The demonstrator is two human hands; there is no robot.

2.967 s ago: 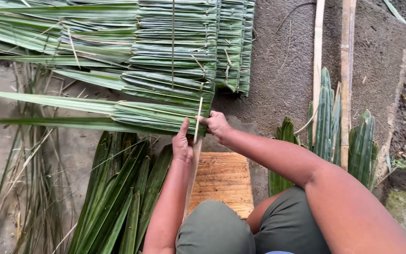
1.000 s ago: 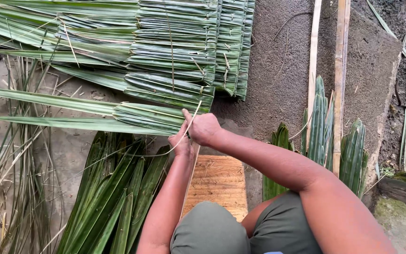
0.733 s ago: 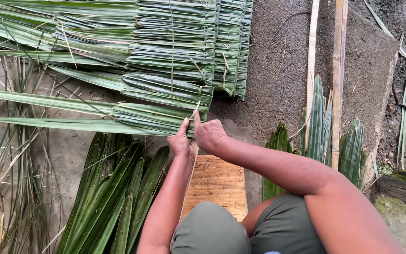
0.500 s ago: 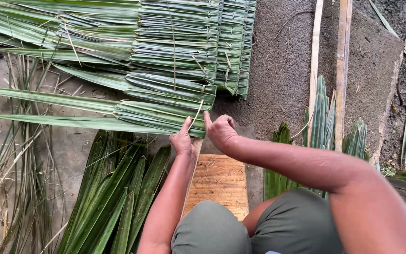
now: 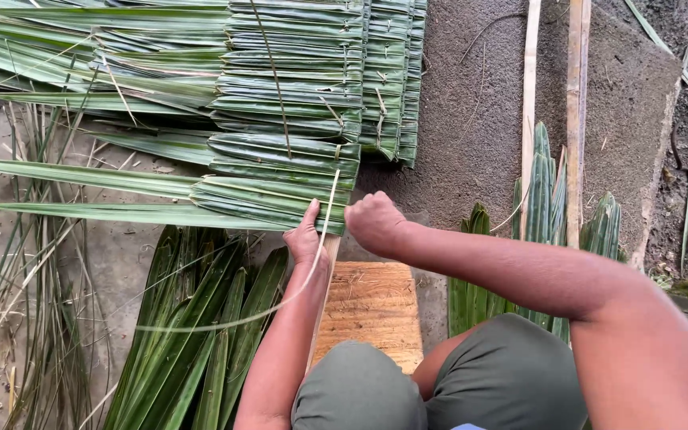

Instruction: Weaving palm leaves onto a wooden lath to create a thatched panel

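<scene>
A panel of folded green palm leaves (image 5: 288,103) lies on the ground, stitched in overlapping rows. My left hand (image 5: 307,236) presses on the nearest folded leaf (image 5: 256,199) at the panel's lower edge. My right hand (image 5: 373,222) is closed just to the right of it, at the leaf's folded end. A thin pale strip (image 5: 330,209) runs up between the two hands and loops down to the left over the loose leaves; which hand grips it is not clear.
A pile of loose green leaves (image 5: 193,334) lies at lower left. A wooden block (image 5: 372,306) sits in front of my knees. More cut leaves (image 5: 539,199) and two bamboo sticks (image 5: 573,119) lie to the right. Dry stalks (image 5: 37,318) litter the left edge.
My right hand has shifted slightly right and away from the left hand, drawing the thin strip along. The left hand stays pressed on the nearest leaf.
</scene>
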